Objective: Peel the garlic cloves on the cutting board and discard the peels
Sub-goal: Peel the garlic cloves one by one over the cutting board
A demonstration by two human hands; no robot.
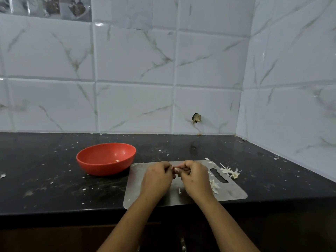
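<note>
The left hand (157,179) and right hand (195,177) meet over the cutting board (234,191), fingers curled, pinching 1 garlic clove (175,169) between them. The black counter (45,179) lies under the board. A red bowl (106,159) sits just left of it. Peels (230,171) lie at its right edge.

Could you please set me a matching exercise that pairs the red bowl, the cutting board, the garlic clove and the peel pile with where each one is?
Things
1. red bowl
2. cutting board
3. garlic clove
4. peel pile

Places
a. pinched between the left hand and the right hand
b. at the board's right edge
c. on the counter, left of the board
d. under both hands, at the counter's front edge

Pairs: 1-c, 2-d, 3-a, 4-b
</note>
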